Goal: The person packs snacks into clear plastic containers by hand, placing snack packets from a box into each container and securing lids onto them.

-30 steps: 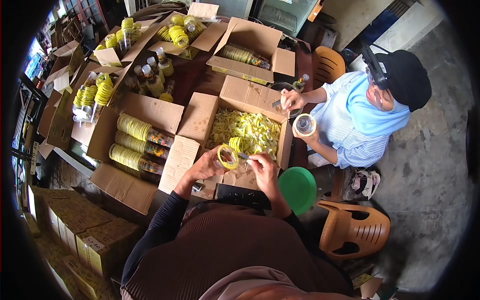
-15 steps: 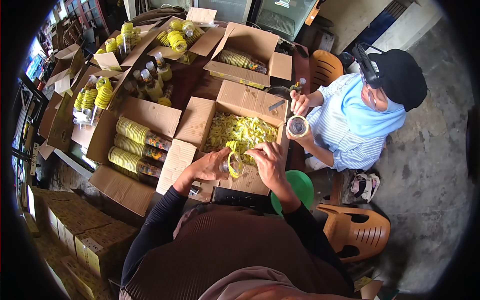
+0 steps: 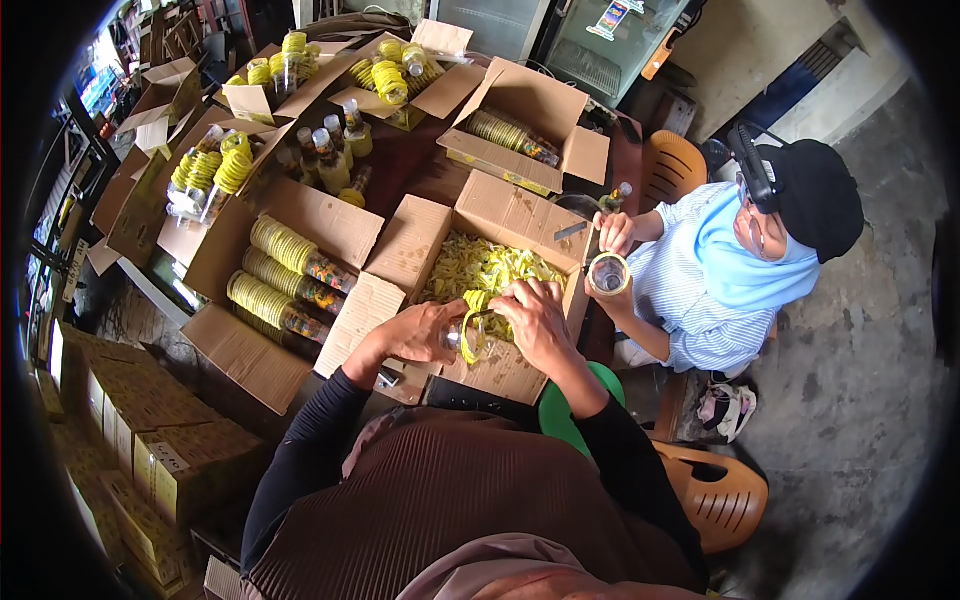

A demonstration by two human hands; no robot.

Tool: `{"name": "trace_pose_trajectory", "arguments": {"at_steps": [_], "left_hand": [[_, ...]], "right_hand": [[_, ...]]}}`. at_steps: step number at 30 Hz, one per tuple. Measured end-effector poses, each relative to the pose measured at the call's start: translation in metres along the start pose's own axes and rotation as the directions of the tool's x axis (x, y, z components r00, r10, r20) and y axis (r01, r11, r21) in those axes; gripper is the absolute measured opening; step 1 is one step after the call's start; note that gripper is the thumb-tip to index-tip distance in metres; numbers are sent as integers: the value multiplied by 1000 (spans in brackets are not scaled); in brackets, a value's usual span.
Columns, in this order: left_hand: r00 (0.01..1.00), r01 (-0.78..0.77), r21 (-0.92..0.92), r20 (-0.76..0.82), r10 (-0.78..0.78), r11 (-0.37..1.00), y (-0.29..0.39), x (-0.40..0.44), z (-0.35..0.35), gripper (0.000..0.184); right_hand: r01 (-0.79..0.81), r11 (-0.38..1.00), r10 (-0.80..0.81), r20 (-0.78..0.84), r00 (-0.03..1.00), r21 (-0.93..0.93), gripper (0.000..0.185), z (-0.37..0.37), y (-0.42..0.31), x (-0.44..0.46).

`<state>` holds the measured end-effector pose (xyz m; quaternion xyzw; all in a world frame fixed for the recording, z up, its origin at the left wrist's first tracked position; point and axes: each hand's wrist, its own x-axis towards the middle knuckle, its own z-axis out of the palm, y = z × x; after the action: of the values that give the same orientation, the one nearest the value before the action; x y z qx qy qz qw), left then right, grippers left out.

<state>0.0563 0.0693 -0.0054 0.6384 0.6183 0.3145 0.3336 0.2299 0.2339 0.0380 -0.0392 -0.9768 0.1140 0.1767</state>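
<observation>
Crowded tabletop (image 3: 408, 165), right hand (image 3: 536, 320) palm-down

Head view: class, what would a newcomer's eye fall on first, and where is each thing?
Probably the heap of yellow pieces in the open cardboard box near the centre, with the left hand holding a yellow-rimmed clear container over its near side. The yellow-ringed stacks in the box to the left also stand out, as does the person in a black cap at the right.
</observation>
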Motion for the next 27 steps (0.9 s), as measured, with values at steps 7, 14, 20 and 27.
{"name": "trace_pose_trajectory", "arguments": {"at_steps": [7,14,20,27], "left_hand": [[998,-25,-26,-55,23,999,-4,-3,6,78],[999,-5,45,-31,6,999,-13,-1,13,74],[1000,11,-15,14,-11,1000,-27,1,20,71],[987,-65,-118,137,81,991,-21,5,-3,66]], "right_hand": [[-56,995,41,167,985,86,17,7,10,4],[-151,963,89,262,961,225,13,16,19,-3],[-170,937,81,284,955,305,13,31,31,-10],[-4,1000,4,-4,1000,15,17,17,-4,-9]]}}
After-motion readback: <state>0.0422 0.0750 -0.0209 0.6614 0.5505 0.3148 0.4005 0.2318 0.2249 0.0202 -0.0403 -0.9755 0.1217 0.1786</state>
